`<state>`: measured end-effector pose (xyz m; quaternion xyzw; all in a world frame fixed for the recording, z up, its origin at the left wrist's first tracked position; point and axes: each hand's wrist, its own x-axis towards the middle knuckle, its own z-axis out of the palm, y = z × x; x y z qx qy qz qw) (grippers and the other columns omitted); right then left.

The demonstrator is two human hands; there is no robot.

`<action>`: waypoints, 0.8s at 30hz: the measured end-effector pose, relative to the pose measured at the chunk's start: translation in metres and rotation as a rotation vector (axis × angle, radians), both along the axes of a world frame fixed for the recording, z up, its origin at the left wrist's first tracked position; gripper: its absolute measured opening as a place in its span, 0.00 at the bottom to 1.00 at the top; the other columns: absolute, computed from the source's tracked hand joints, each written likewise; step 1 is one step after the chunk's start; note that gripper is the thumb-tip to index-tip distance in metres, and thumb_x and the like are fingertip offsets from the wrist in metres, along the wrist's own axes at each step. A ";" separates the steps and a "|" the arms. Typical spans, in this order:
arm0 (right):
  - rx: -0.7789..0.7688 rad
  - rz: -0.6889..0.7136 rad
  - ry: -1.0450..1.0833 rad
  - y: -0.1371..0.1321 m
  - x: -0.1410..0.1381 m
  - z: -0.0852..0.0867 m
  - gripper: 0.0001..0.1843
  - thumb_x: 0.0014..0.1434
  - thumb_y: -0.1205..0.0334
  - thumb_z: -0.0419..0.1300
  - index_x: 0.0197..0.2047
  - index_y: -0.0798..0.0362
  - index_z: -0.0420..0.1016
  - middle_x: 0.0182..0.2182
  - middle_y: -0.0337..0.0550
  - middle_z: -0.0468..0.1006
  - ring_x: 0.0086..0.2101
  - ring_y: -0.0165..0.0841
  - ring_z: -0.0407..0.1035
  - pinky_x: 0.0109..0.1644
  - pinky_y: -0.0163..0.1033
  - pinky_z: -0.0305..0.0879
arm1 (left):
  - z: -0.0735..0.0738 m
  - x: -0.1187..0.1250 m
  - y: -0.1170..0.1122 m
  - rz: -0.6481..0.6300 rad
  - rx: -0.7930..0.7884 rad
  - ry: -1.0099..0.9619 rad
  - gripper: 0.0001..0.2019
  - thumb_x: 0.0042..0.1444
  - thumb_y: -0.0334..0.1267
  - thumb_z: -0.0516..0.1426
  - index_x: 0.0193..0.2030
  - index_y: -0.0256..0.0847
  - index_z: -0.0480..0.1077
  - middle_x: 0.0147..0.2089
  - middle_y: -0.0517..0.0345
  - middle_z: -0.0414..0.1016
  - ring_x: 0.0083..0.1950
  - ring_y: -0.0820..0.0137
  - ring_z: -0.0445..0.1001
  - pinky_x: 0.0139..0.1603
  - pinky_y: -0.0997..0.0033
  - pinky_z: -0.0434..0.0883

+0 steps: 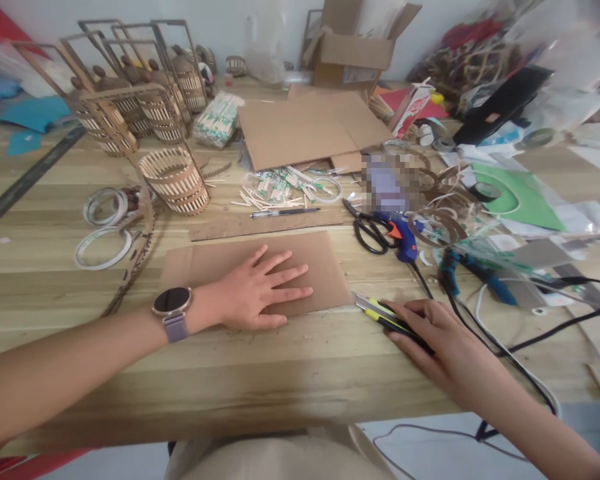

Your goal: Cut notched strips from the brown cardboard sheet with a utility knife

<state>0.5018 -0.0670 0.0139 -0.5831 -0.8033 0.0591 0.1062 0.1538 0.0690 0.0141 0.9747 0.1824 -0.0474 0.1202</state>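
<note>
A flat piece of brown cardboard (325,263) lies on the wooden table in front of me. My left hand (263,290) rests on it palm down, fingers spread. My right hand (430,333) is wrapped round a yellow and black utility knife (380,313), with the blade pointing left. The knife's tip is at the cardboard's lower right corner; whether it touches I cannot tell. Just beyond the cardboard lie a brown strip (270,225) and a pen (285,213).
Black-handled scissors (370,230), a blue glue gun (406,240) and blue-handled pliers (475,273) lie at the right among cables. Tape rolls (103,248) and a slatted basket (175,181) stand left. Larger cardboard (305,130) and an open box (353,57) are behind.
</note>
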 end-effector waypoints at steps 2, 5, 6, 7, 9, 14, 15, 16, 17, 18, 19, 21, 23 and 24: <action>-0.002 -0.003 0.005 0.000 -0.001 0.001 0.25 0.69 0.47 0.51 0.60 0.52 0.74 0.43 0.52 0.76 0.44 0.42 0.74 0.48 0.46 0.75 | -0.002 -0.001 -0.001 0.003 0.005 0.002 0.31 0.68 0.54 0.50 0.75 0.59 0.49 0.79 0.58 0.42 0.79 0.45 0.38 0.71 0.28 0.37; -0.020 -0.014 0.008 0.002 -0.003 0.001 0.25 0.68 0.47 0.52 0.60 0.52 0.75 0.43 0.51 0.76 0.44 0.43 0.73 0.48 0.47 0.74 | -0.003 -0.001 -0.002 0.012 0.019 0.001 0.31 0.68 0.54 0.49 0.75 0.59 0.49 0.79 0.58 0.42 0.78 0.45 0.38 0.71 0.28 0.36; -0.024 -0.015 0.012 0.002 -0.003 0.000 0.25 0.68 0.47 0.52 0.59 0.52 0.75 0.43 0.52 0.75 0.44 0.43 0.73 0.48 0.47 0.74 | -0.004 -0.001 -0.002 0.015 0.022 -0.002 0.31 0.68 0.55 0.49 0.75 0.59 0.49 0.79 0.58 0.43 0.78 0.45 0.39 0.71 0.28 0.36; -0.022 -0.015 0.018 0.001 -0.003 0.000 0.24 0.68 0.48 0.52 0.59 0.52 0.75 0.43 0.52 0.75 0.44 0.42 0.73 0.48 0.46 0.74 | -0.004 0.000 -0.002 0.018 0.024 -0.005 0.31 0.68 0.55 0.49 0.75 0.59 0.49 0.79 0.58 0.43 0.78 0.45 0.39 0.71 0.28 0.36; -0.003 -0.011 0.030 -0.002 -0.001 -0.002 0.24 0.68 0.48 0.53 0.59 0.52 0.75 0.43 0.51 0.75 0.44 0.41 0.73 0.47 0.45 0.74 | -0.004 -0.001 -0.002 0.019 0.030 -0.013 0.31 0.68 0.55 0.49 0.75 0.60 0.49 0.79 0.58 0.43 0.78 0.45 0.39 0.71 0.29 0.36; 0.019 -0.045 0.033 -0.011 -0.003 -0.004 0.25 0.68 0.47 0.52 0.60 0.51 0.75 0.42 0.51 0.75 0.43 0.42 0.74 0.47 0.46 0.75 | -0.004 -0.002 -0.002 0.023 0.033 -0.033 0.30 0.67 0.54 0.50 0.75 0.61 0.49 0.79 0.60 0.44 0.78 0.47 0.39 0.72 0.32 0.35; 0.007 -0.062 0.034 -0.011 -0.005 -0.004 0.25 0.68 0.47 0.52 0.59 0.50 0.75 0.42 0.51 0.75 0.43 0.43 0.74 0.47 0.47 0.75 | -0.004 -0.002 -0.002 0.027 0.026 -0.030 0.31 0.67 0.55 0.50 0.75 0.61 0.50 0.79 0.59 0.44 0.78 0.47 0.39 0.72 0.31 0.35; -0.006 -0.079 0.036 -0.009 -0.008 -0.004 0.25 0.67 0.46 0.52 0.59 0.50 0.76 0.42 0.52 0.75 0.43 0.43 0.74 0.47 0.47 0.75 | -0.004 -0.001 -0.003 0.032 0.019 -0.027 0.31 0.67 0.55 0.50 0.75 0.60 0.50 0.79 0.59 0.44 0.78 0.47 0.39 0.72 0.31 0.35; -0.017 -0.095 0.040 -0.007 -0.011 -0.003 0.26 0.67 0.46 0.51 0.59 0.51 0.76 0.42 0.52 0.75 0.44 0.44 0.74 0.47 0.48 0.75 | -0.003 0.001 -0.003 0.040 0.014 -0.024 0.31 0.67 0.55 0.50 0.75 0.60 0.50 0.79 0.59 0.44 0.78 0.46 0.39 0.72 0.30 0.35; -0.022 -0.112 0.043 -0.004 -0.014 -0.003 0.26 0.68 0.45 0.51 0.58 0.52 0.76 0.42 0.52 0.75 0.44 0.44 0.73 0.48 0.48 0.74 | -0.003 0.003 -0.004 0.051 0.011 -0.022 0.31 0.68 0.56 0.49 0.75 0.59 0.50 0.79 0.58 0.44 0.78 0.45 0.39 0.71 0.29 0.35; -0.022 -0.132 0.045 0.000 -0.017 -0.002 0.27 0.68 0.45 0.51 0.58 0.52 0.76 0.42 0.53 0.75 0.44 0.44 0.73 0.48 0.48 0.74 | -0.002 0.005 -0.004 0.066 0.010 -0.021 0.30 0.68 0.56 0.48 0.75 0.58 0.50 0.79 0.58 0.44 0.78 0.45 0.39 0.71 0.28 0.35; -0.020 -0.168 0.041 0.008 -0.020 0.000 0.27 0.68 0.45 0.50 0.58 0.53 0.76 0.43 0.53 0.75 0.45 0.45 0.73 0.49 0.49 0.74 | 0.000 0.009 -0.002 0.108 0.009 -0.013 0.31 0.69 0.57 0.47 0.75 0.56 0.50 0.79 0.56 0.43 0.78 0.43 0.39 0.70 0.26 0.35; -0.014 -0.185 0.032 0.016 -0.021 0.001 0.27 0.68 0.45 0.50 0.58 0.53 0.76 0.44 0.53 0.75 0.46 0.45 0.73 0.51 0.50 0.73 | 0.001 0.010 0.004 0.126 -0.001 0.001 0.31 0.69 0.58 0.46 0.76 0.55 0.50 0.79 0.56 0.43 0.78 0.44 0.40 0.71 0.29 0.37; -0.017 -0.182 0.027 0.019 -0.020 0.002 0.27 0.67 0.45 0.50 0.57 0.53 0.76 0.44 0.53 0.75 0.46 0.46 0.72 0.51 0.50 0.72 | 0.002 0.009 0.008 0.117 -0.008 0.005 0.31 0.69 0.59 0.45 0.76 0.54 0.50 0.79 0.57 0.44 0.78 0.46 0.40 0.73 0.33 0.39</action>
